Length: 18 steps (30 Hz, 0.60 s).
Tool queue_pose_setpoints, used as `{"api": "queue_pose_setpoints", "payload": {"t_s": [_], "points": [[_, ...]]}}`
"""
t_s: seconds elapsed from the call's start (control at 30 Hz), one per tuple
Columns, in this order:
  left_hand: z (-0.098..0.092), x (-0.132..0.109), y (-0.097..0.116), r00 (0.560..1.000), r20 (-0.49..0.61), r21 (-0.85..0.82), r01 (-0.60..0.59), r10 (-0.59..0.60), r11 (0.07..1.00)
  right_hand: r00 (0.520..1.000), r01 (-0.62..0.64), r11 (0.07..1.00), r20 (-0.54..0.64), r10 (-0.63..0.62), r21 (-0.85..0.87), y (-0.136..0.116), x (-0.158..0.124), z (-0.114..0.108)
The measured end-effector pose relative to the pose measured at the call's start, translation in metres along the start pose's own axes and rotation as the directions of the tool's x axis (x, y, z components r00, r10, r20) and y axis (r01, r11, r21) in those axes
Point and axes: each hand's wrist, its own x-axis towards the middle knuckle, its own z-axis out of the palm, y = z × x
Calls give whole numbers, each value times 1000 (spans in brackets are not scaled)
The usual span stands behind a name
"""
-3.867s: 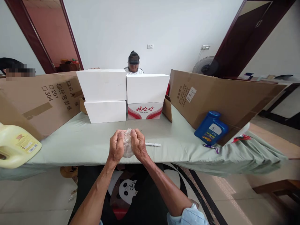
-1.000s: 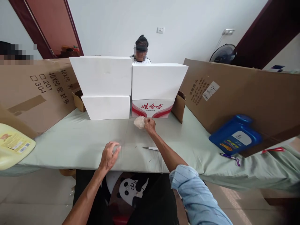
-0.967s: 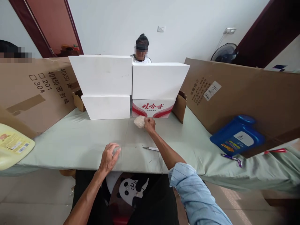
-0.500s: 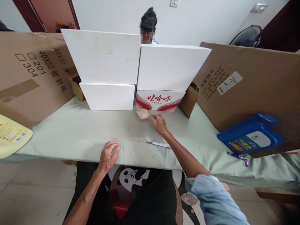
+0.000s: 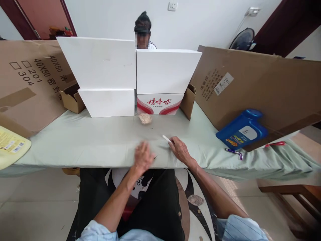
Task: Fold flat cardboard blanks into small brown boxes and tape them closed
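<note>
My right hand (image 5: 179, 149) is closed over a slim white craft knife (image 5: 166, 138) at the front right of the cloth-covered table. One pale end of it sticks out past the fingers to the left; the rest is hidden under the hand. My left hand (image 5: 144, 155) hovers near the front edge, left of the right hand. Motion blurs its fingers, and I cannot make out anything in it. Farther back lies a small pale beige lump in what looks like clear wrap (image 5: 145, 118), apart from both hands.
White boxes (image 5: 107, 63) stand stacked across the back, one with red print (image 5: 160, 103). Large cardboard panels flank the table (image 5: 100, 140). A yellow bottle (image 5: 12, 147) is left; a blue bottle (image 5: 242, 129) and purple object (image 5: 234, 152) are right. A person (image 5: 142, 31) is behind the boxes.
My right hand has come back toward me from beside the wrapped lump and closed on the craft knife. My left hand has moved right. The view has shifted slightly right.
</note>
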Motion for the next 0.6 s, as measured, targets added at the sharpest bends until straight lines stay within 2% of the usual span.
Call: {"api": "queue_pose_setpoints", "payload": {"t_s": [0.03,0.07,0.1,0.13,0.17,0.2,0.23,0.27,0.3,0.33,0.37,0.43,0.47,0.5,0.53,0.6], "points": [[11,-5,30,991,66,-32,-117,119,993,999,-40,999,-29,41,24,1,5,-7],[22,-14,60,956,136,-84,-250,260,965,996,-69,997,-51,71,42,1,11,-16],[31,-26,88,870,219,-169,-412,441,896,994,-88,995,-67,91,53,1,16,-24],[38,-38,112,657,307,-320,-610,688,725,992,-96,994,-78,100,59,1,21,-32],[42,-49,132,473,308,-436,-701,826,564,991,-95,994,-83,100,61,1,25,-39],[44,-57,145,399,249,-480,-741,883,470,993,-81,995,-80,85,54,0,28,-44],[43,-60,152,348,192,-501,-769,918,397,996,-50,998,-69,53,37,-1,29,-47],[41,-59,151,357,140,-490,-786,924,378,998,-10,1000,-54,11,16,-1,29,-47],[37,-54,142,392,103,-460,-796,914,393,998,37,999,-41,-37,-4,-1,28,-44],[32,-46,126,438,85,-425,-796,895,430,996,88,996,-30,-89,-22,1,27,-38],[24,-37,103,510,72,-383,-779,857,496,991,131,991,-23,-132,-41,4,25,-29],[3,-19,43,689,29,-280,-690,724,668,977,209,976,-21,-211,-68,13,23,-6],[-11,-13,9,795,-27,-232,-595,606,769,968,247,966,-25,-250,-81,18,23,6],[-25,-9,-25,853,-79,-186,-521,516,833,959,279,956,-31,-283,-93,22,23,18],[-41,-6,-59,891,-126,-152,-452,436,879,950,304,947,-42,-309,-106,26,23,27],[-75,-6,-124,938,-242,-104,-280,249,954,935,335,933,-72,-346,-133,32,25,42]]}}
